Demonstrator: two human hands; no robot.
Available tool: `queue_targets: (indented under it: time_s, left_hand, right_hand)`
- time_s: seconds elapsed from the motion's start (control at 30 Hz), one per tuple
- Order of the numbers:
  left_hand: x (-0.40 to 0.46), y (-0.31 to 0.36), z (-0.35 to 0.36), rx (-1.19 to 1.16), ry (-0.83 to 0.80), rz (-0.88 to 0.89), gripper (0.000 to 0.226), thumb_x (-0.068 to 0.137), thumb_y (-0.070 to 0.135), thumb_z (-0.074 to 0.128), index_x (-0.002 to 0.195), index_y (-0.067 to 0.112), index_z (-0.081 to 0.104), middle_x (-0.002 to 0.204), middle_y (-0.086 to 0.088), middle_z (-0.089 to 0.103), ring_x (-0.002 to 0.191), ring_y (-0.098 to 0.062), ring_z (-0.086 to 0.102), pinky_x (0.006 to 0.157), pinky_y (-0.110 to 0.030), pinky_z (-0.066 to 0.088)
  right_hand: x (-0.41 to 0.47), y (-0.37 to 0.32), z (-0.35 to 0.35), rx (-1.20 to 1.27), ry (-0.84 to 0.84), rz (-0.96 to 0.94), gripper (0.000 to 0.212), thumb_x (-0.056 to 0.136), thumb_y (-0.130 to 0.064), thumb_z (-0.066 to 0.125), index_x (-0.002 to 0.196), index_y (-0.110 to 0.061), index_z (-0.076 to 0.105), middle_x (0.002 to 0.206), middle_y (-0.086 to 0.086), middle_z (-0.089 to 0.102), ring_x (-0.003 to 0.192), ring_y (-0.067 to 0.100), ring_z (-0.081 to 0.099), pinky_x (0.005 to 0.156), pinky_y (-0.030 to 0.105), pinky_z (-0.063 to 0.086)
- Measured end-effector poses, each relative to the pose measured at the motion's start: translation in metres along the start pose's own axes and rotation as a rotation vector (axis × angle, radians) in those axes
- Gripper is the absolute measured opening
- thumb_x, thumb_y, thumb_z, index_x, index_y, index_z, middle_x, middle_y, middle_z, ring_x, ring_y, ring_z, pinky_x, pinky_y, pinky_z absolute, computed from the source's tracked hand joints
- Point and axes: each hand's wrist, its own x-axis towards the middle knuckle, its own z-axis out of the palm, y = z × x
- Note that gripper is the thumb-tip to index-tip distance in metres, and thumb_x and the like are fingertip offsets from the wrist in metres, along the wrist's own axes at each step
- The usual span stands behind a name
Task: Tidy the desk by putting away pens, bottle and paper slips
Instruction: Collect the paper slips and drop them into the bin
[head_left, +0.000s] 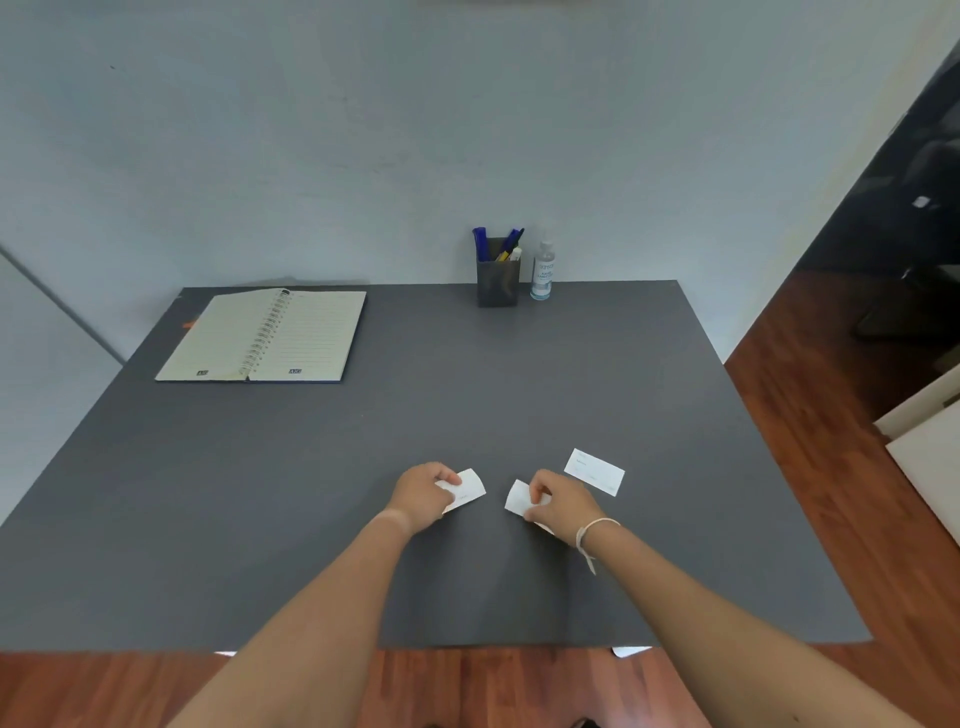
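Grey desk (363, 493) against a pale wall, wood floor to the right and in front. Near the front edge, both hands down at the surface, close together but apart. Left hand (422, 493) curled, thumb and fingertips pinched on a white slip (470, 491); slip sticking out to the right of the knuckles, slightly bent, faint print on it. Right hand (558, 503) likewise curled, fingers closed on a second slip (517, 498), which pokes out to the left of the fingers; hard to tell whether lifted clear of the desk or pressed on it. Pale cord bracelet (592, 532) around the right wrist, loose end hanging down. Third slip (595, 472) flat on the desk just beyond and to the right of the right hand, not touched, tilted at an angle, small print along one end.

At the far edge, dark square holder (497, 283) upright; pens (506, 244) standing in it, blue ones with something yellow and white among them. Clear bottle (543, 270) just right of the holder, upright, capped, label too small to read fully. Far left, open spiral notebook (265, 335) lying flat, lined pages up, well apart from everything else. Small orange thing at the desk's left rim behind the notebook, too small to identify.
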Motion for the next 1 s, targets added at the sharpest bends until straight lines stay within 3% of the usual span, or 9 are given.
queue_targets:
  time_s: [0.1,0.23,0.4,0.63,0.8,1.0]
  left_hand:
    - [-0.001,0.009,-0.005,-0.076,-0.011,0.005,0.033,0.084,-0.007,0.038,0.096,0.013,0.062,0.101,-0.007,0.051,0.081,-0.021,0.048,0.061,-0.021,0.049]
    - [0.0,0.02,-0.012,-0.177,0.015,0.031,0.037,0.084,-0.007,0.041,0.11,0.017,0.052,0.097,-0.006,0.052,0.086,-0.022,0.051,0.058,-0.024,0.05]
    - [0.002,0.032,-0.018,-0.273,0.014,0.027,0.028,0.084,-0.005,0.047,0.101,0.014,0.057,0.105,-0.01,0.055,0.088,-0.022,0.054,0.06,-0.024,0.051]
    - [-0.001,0.044,-0.018,-0.436,-0.152,0.009,0.025,0.091,-0.003,0.042,0.104,0.011,0.058,0.094,-0.006,0.06,0.076,-0.015,0.058,0.063,-0.022,0.051]
    - [-0.004,0.048,-0.014,-0.49,-0.208,0.001,0.022,0.093,-0.001,0.043,0.103,0.012,0.058,0.091,-0.006,0.062,0.074,-0.014,0.059,0.066,-0.022,0.052]
    - [-0.006,0.051,-0.007,-0.481,-0.234,0.001,0.019,0.091,0.002,0.05,0.104,0.012,0.059,0.092,-0.007,0.062,0.075,-0.014,0.06,0.063,-0.02,0.053]
  right_hand:
    - [0.001,-0.012,-0.01,0.195,-0.018,0.043,0.026,0.083,-0.007,0.06,0.064,-0.022,0.051,0.081,-0.004,0.05,0.066,0.014,0.048,0.048,0.018,0.046]
    - [0.004,-0.034,-0.023,0.354,-0.059,0.011,0.022,0.091,-0.003,0.046,0.088,-0.016,0.064,0.094,-0.003,0.051,0.076,0.014,0.049,0.045,0.018,0.054]
    - [0.008,-0.053,-0.033,0.428,-0.024,-0.065,0.04,0.085,0.003,0.049,0.118,-0.019,0.057,0.089,-0.002,0.049,0.071,0.012,0.051,0.041,0.017,0.048]
    - [0.01,-0.058,-0.024,0.46,0.118,0.001,0.016,0.083,0.002,0.056,0.083,-0.015,0.057,0.093,0.006,0.059,0.065,0.013,0.055,0.044,0.019,0.049]
    - [0.008,-0.056,-0.019,0.473,0.16,-0.018,0.015,0.084,0.002,0.055,0.086,-0.013,0.059,0.093,0.007,0.058,0.061,0.011,0.054,0.041,0.015,0.046]
    - [0.009,-0.052,-0.01,0.418,0.215,-0.012,0.017,0.082,-0.007,0.061,0.089,-0.019,0.052,0.085,0.001,0.055,0.064,0.011,0.048,0.053,0.022,0.042]
